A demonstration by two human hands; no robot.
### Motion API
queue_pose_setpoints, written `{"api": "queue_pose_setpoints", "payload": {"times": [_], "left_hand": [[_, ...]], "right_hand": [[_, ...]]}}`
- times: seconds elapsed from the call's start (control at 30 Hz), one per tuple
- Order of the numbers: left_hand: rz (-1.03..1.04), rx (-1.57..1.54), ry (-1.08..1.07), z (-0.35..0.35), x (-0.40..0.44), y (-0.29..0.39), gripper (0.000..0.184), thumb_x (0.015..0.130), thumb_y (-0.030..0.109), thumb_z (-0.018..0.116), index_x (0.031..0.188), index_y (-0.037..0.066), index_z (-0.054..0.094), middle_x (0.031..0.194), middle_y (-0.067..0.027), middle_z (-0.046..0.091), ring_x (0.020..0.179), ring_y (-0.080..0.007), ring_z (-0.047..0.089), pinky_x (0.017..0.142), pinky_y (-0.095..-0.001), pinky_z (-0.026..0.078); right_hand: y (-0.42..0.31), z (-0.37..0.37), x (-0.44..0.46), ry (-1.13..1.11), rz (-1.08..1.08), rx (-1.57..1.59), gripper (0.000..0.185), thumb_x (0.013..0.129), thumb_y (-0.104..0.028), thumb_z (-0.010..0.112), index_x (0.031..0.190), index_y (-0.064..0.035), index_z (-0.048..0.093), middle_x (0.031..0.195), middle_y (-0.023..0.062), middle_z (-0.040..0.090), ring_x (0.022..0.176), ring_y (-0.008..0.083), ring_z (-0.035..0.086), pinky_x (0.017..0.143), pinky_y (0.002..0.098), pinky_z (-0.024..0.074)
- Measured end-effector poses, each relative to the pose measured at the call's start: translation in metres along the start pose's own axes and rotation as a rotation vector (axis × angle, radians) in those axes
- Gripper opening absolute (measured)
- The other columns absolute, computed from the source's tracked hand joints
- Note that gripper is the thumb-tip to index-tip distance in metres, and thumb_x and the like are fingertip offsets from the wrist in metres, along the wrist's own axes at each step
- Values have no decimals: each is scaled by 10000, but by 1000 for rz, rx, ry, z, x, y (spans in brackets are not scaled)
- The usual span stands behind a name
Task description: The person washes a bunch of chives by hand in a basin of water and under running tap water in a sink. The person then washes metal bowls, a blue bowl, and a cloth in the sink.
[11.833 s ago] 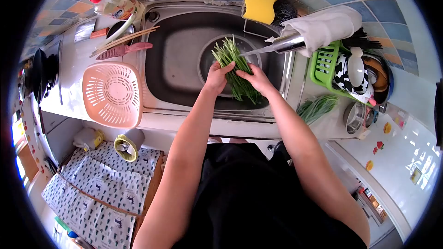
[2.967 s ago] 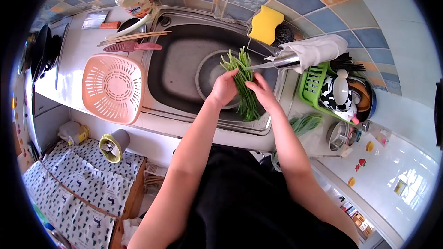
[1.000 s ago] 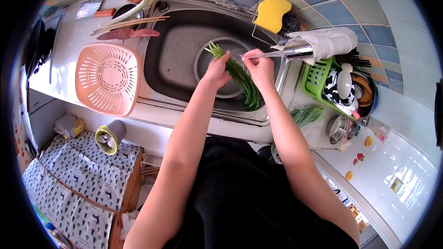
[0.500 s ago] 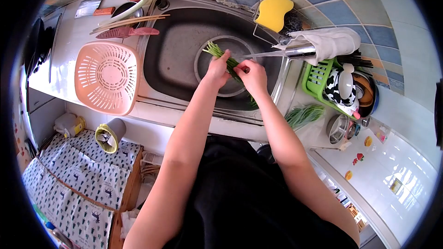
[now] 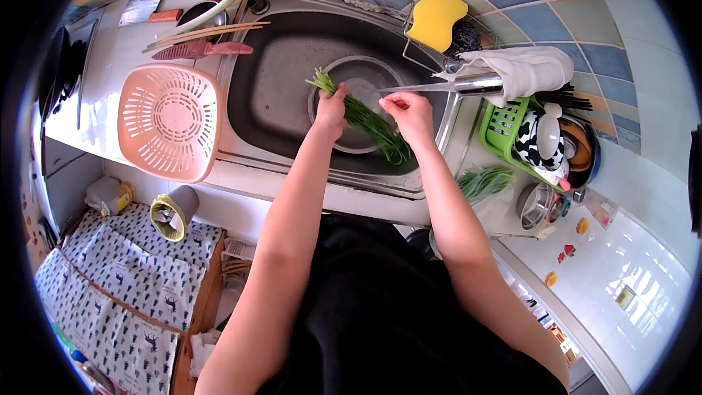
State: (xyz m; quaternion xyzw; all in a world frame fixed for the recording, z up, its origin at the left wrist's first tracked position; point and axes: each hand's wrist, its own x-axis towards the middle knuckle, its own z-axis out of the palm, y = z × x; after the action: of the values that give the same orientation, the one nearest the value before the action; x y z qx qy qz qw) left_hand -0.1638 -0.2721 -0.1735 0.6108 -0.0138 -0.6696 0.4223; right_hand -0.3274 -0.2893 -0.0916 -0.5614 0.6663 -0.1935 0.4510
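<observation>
My left hand (image 5: 331, 113) is wrapped round a bunch of chives (image 5: 369, 123) over the sink (image 5: 281, 58). Their pale cut ends stick out at the upper left of the fist, and the long green leaves trail down to the lower right. To the right of the bunch, my right hand (image 5: 409, 114) is apart from it, thumb and fingertips pinched together. Whether anything small is between them, I cannot make out. Water runs from the tap (image 5: 478, 83) leftward, passing close to the right fingertips.
A pink plastic basket (image 5: 170, 124) stands left of the sink, below a pink knife (image 5: 202, 50) and chopsticks (image 5: 208, 35). More chives (image 5: 485, 183) lie on the right counter, near a green rack (image 5: 504, 123). A yellow sponge (image 5: 436, 19) is behind the sink.
My right hand has come off the chives and moved slightly right. My left hand has shifted left and down with the bunch, whose leaves now show at full length.
</observation>
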Motion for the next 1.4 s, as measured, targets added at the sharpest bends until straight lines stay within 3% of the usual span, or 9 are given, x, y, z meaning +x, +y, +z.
{"api": "queue_pose_setpoints", "payload": {"times": [0.13,0.37,0.57,0.67,0.8,0.97,1.17,1.27,1.4], "left_hand": [[266,73,-6,-11,1,-3,247,945,256,565,1127,117,472,1013,-10,542,906,-164,503,837,-341,400],[624,319,-272,24,-8,-3,206,927,71,553,1112,80,464,978,-6,531,902,-130,493,822,-261,405],[921,684,-322,59,-14,-4,269,822,-42,574,1055,35,463,981,-138,563,913,-271,545,829,-345,427],[984,753,-292,71,-31,6,308,789,-63,580,1059,32,463,992,-167,566,925,-344,541,829,-387,428],[1006,757,-354,76,-38,13,313,778,-77,573,1054,29,471,976,-168,570,935,-355,541,834,-397,428],[1026,787,-341,73,-48,12,308,765,-88,570,1039,18,476,963,-171,577,937,-343,549,839,-382,430],[1023,736,-402,77,-57,26,201,859,-11,557,1037,34,475,934,-122,570,883,-228,544,807,-337,434],[1011,715,-425,82,-67,37,158,907,37,537,1047,43,465,914,-94,554,868,-181,522,795,-323,432],[1039,695,-441,84,-70,45,179,909,36,554,1055,51,452,913,-62,554,866,-166,529,791,-302,434]], "right_hand": [[-7,1,6,73,-56,-30,131,788,-127,693,882,-37,709,802,104,700,715,186,671,660,292,507],[-17,-6,5,139,-195,-176,167,792,-100,656,952,-69,688,785,98,687,714,237,668,673,345,514],[-20,-29,-11,159,-134,-83,231,788,-59,618,1018,-34,636,893,118,686,770,257,668,718,353,519],[-20,-38,-19,135,-127,-31,294,787,-41,616,1081,-32,608,943,125,680,815,248,667,748,346,515],[-24,-44,-27,140,-128,53,321,818,-22,610,1137,-31,572,961,71,678,831,170,644,717,284,502],[-25,-46,-36,131,-147,98,318,849,-33,596,1165,-41,559,978,69,672,837,158,634,730,275,494],[-33,-47,-44,144,-210,189,339,862,-27,577,1198,-59,540,1020,77,665,879,178,636,762,298,501],[-43,-54,-51,150,-231,249,321,833,-30,584,1153,-27,553,1015,136,668,895,234,663,794,320,512],[-28,-49,-47,165,-256,275,310,824,-26,588,1133,-14,564,995,134,667,848,237,662,768,322,516]]}}
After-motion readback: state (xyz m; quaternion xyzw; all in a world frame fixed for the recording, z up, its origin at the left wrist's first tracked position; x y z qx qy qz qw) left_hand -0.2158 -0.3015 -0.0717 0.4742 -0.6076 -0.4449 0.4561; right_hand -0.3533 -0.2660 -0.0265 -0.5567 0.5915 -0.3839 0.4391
